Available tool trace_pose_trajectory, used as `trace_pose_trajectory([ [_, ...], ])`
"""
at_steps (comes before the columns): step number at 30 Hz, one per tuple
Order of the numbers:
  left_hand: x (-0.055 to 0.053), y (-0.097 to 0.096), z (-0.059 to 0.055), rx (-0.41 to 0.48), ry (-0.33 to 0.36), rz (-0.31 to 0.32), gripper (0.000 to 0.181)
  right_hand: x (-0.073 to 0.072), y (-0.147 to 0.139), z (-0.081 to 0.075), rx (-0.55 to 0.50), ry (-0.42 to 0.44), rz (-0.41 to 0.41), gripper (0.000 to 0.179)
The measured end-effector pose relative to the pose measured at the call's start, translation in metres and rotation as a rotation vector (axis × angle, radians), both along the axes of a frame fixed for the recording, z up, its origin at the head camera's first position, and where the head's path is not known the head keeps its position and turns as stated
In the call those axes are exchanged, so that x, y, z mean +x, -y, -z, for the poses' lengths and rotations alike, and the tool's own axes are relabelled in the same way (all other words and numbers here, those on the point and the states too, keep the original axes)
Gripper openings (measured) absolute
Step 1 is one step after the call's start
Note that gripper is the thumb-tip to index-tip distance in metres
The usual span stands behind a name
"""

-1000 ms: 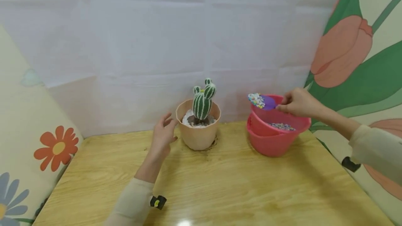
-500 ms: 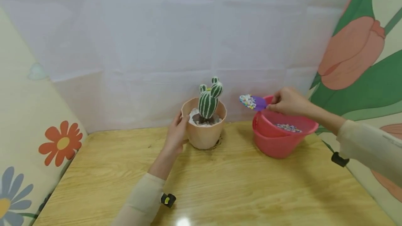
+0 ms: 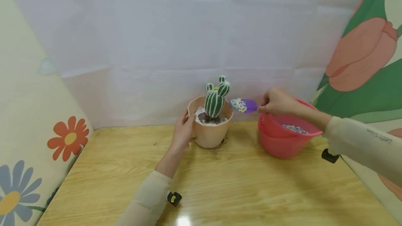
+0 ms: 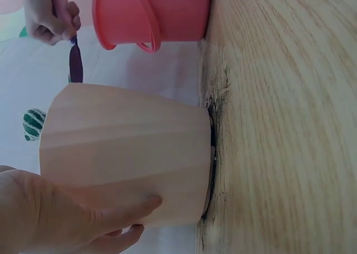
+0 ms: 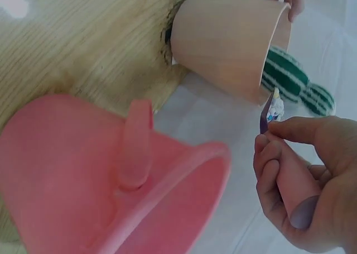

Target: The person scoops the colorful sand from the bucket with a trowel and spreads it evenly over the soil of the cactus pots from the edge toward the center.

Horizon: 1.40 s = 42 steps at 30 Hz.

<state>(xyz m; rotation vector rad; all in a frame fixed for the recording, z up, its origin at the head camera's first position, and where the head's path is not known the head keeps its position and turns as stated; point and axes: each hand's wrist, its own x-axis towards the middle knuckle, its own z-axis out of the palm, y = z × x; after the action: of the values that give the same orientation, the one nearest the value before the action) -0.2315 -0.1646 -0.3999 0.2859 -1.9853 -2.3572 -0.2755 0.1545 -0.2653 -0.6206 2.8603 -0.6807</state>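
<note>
My right hand [image 3: 277, 102] grips the pink handle [image 5: 295, 181] of a small trowel with a purple blade [image 3: 250, 106]. Colourful beads [image 3: 238, 105] and white bits lie heaped on the blade, level with the pot's rim and just to its right. A peach flower pot [image 3: 209, 133] stands upright on the table, holding a green-and-white knitted cactus [image 3: 215, 103] set in dark soil with white filling around it. My left hand [image 3: 183, 130] holds the pot by its left side, fingers along the wall in the left wrist view and fingertips over the rim in the right wrist view.
A pink bucket [image 3: 281, 145] stands right of the pot under my right forearm, with more beads [image 3: 295, 128] inside and a handle [image 5: 136, 148] on its side. Dark crumbs [image 4: 220, 95] lie around the pot's base on the wooden table [image 3: 201, 187]. A white sheet [image 3: 157, 44] hangs behind.
My left hand has come up to the pot and taken hold of its side. My right hand has carried the loaded trowel leftward from over the bucket to the pot's rim.
</note>
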Motion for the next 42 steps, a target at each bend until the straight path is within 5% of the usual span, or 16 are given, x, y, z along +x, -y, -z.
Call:
trace_pose_trajectory([
  [15,0.001,-0.001,-0.001,0.000,-0.003,-0.002,0.062,-0.003,0.027,-0.001,0.087,-0.006,0.045,0.024],
  [42,-0.003,-0.007,0.000,-0.006,-0.007,0.000,0.062,-0.018,0.052,0.004,0.214,-0.194,0.054,0.027],
])
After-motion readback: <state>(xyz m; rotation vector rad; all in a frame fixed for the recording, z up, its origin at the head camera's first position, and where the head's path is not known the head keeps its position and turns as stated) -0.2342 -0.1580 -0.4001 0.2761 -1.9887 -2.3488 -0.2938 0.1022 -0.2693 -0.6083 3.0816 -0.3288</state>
